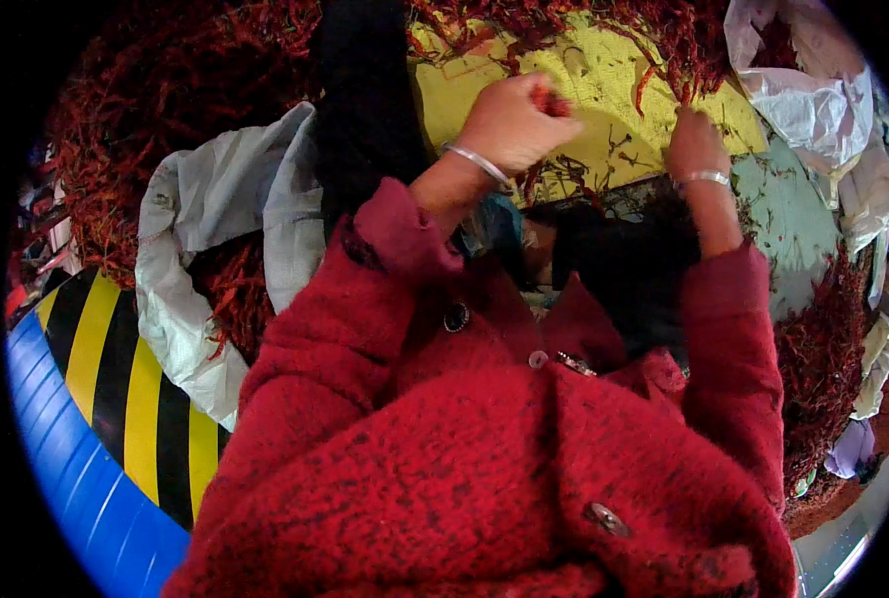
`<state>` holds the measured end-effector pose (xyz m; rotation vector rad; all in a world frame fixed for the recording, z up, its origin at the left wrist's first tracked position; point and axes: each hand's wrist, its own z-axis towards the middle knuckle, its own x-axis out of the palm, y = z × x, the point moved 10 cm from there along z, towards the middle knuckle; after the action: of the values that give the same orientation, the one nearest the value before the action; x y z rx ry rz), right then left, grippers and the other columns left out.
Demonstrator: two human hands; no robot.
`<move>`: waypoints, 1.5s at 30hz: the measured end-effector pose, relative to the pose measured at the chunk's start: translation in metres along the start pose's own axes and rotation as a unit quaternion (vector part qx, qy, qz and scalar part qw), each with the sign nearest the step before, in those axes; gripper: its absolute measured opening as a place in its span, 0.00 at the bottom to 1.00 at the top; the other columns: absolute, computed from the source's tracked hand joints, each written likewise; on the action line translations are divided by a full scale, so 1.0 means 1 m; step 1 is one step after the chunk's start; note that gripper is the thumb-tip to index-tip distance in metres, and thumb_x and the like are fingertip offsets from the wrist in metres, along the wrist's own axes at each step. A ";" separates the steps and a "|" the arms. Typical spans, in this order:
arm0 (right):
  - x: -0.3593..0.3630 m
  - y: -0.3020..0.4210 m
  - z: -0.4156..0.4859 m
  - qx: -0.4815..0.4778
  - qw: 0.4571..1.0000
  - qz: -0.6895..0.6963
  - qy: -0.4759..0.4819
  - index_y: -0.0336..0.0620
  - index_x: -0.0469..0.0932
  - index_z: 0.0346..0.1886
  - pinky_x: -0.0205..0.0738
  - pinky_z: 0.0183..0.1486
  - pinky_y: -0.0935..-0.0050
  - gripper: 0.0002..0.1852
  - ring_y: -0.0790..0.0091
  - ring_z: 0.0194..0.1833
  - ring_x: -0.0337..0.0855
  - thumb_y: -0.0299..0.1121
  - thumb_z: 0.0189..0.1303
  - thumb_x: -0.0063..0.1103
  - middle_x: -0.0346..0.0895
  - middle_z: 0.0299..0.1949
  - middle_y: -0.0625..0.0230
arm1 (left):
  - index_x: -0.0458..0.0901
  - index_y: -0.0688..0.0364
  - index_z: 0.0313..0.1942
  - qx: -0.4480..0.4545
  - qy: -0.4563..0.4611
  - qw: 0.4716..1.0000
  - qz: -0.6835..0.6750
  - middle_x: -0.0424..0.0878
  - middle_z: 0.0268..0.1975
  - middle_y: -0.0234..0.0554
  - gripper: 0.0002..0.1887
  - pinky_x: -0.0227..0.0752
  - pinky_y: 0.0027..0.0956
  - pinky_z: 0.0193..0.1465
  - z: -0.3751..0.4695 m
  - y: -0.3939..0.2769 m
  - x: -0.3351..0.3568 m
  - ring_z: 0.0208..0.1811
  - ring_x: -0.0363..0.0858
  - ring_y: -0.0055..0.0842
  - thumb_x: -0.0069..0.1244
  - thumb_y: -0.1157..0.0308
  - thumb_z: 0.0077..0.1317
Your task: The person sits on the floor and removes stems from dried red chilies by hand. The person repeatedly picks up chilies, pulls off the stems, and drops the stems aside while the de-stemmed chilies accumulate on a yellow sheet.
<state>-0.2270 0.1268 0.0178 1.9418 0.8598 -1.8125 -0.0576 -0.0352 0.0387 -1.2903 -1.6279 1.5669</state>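
Note:
My left hand (515, 119) is raised over the yellow board (444, 97), its fingers closed around some dried red chilies (551, 102). To the right, my right hand (697, 142) is at the lower end of a hanging cluster of dried chilies (687, 63), fingertips against it; whether they pinch a chili is hard to tell. Loose stems (616, 149) and chili bits lie on the board between and below my hands. More red chilies cover the board's far edge. Each wrist wears a silver-coloured bangle.
A large heap of dried chilies (183, 90) rises at the left, beside an open white sack (190, 374) with chilies inside. Another chili pile (818, 374) lies at the right. White plastic bags (818, 112) stand at the upper right. Black-and-yellow striping (142, 404) shows lower left.

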 end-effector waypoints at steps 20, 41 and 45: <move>0.019 0.089 -0.128 0.062 0.525 0.743 0.412 0.38 0.73 0.35 0.56 0.17 0.85 0.10 0.79 0.20 0.73 0.33 0.55 0.61 0.78 0.29 0.65 | 0.79 0.65 0.45 -0.126 0.171 0.928 -0.307 0.78 0.26 0.30 0.16 0.63 0.18 0.25 -0.043 0.008 0.054 0.25 0.72 0.12 0.58 0.68 0.58; 0.075 0.080 -0.095 -0.364 0.802 -0.170 0.442 0.41 0.81 0.41 0.73 0.47 0.59 0.14 0.51 0.43 0.80 0.35 0.54 0.52 0.80 0.41 0.56 | 0.72 0.64 0.50 -0.195 -0.004 0.776 -0.599 0.81 0.39 0.42 0.16 0.77 0.31 0.36 -0.061 0.087 -0.030 0.38 0.80 0.33 0.49 0.69 0.63; 0.056 0.078 -0.043 -0.327 0.897 -0.047 0.296 0.43 0.81 0.41 0.73 0.46 0.57 0.14 0.50 0.45 0.79 0.36 0.53 0.53 0.79 0.42 0.51 | 0.70 0.64 0.54 -0.209 0.051 0.752 -0.623 0.80 0.37 0.42 0.19 0.78 0.37 0.40 -0.058 0.083 0.002 0.38 0.80 0.33 0.47 0.72 0.63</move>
<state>-0.1444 0.1061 -0.0434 1.9828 1.5275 -0.7578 0.0143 -0.0189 -0.0302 -0.1679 -2.0844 0.2914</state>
